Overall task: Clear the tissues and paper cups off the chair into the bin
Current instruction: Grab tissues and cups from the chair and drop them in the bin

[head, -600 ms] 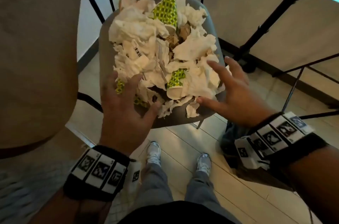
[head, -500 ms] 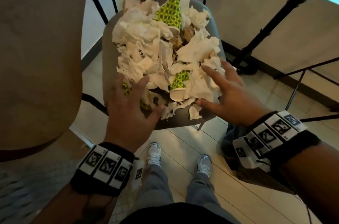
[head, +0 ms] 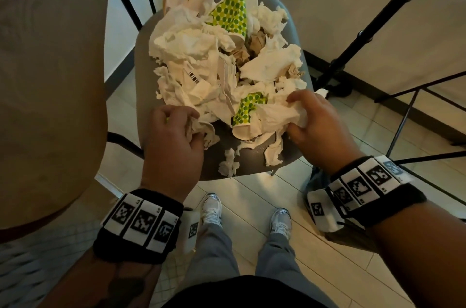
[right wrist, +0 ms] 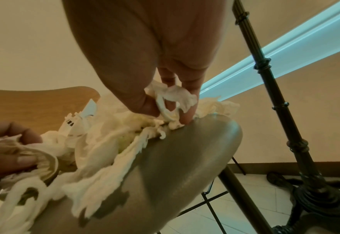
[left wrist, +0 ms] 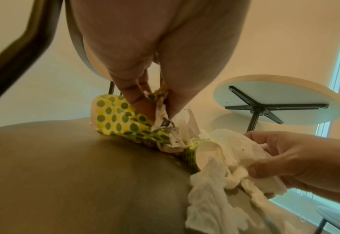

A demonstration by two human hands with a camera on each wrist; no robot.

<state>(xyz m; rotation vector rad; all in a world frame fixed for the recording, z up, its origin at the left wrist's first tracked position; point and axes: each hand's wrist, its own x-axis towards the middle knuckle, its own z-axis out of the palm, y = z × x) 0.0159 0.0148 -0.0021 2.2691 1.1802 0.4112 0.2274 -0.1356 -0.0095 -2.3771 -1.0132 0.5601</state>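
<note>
Tissues (head: 201,45), white, crumpled and torn, w/ dotted yellow-green paper cups (head: 230,14), lay heaped on the smooth grey chair (head: 143,55) seat. Left hand (head: 174,136) curled round a squashed cup (left wrist: 122,120) and tissue at the front edge; right hand (head: 320,128) pinched a soft tissue wad (head: 282,116) nr the right edge.

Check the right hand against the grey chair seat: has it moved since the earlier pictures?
Yes. The right hand has moved in over the front right edge of the grey chair seat, and its fingers, earlier spread, now grip white crumpled tissue.
</note>
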